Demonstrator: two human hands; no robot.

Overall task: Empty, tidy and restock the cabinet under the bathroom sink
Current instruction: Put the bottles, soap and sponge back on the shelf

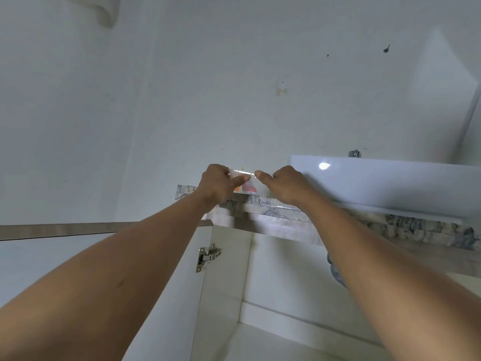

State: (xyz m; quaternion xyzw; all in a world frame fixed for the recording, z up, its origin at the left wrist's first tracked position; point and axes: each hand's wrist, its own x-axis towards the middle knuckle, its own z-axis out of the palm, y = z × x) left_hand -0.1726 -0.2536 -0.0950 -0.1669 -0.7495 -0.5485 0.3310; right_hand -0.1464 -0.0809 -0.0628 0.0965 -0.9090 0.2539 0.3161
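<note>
Both arms reach up to the marble countertop [263, 203] left of the white sink basin [385, 183]. Between the hands stands a small white pack [244, 185] with a pink and orange print, partly hidden. My left hand [221, 182] grips its left side with curled fingers and thumb. My right hand [281, 183] pinches its right top corner. Below, the cabinet [273, 295] under the sink stands open, and the part of its white inside that shows holds nothing.
The open cabinet door [166, 295] hangs on the left with a metal hinge [208, 256]. A grey drain pipe [335, 272] shows behind my right forearm. A tap [354, 153] peeks above the basin. A plain white wall rises behind.
</note>
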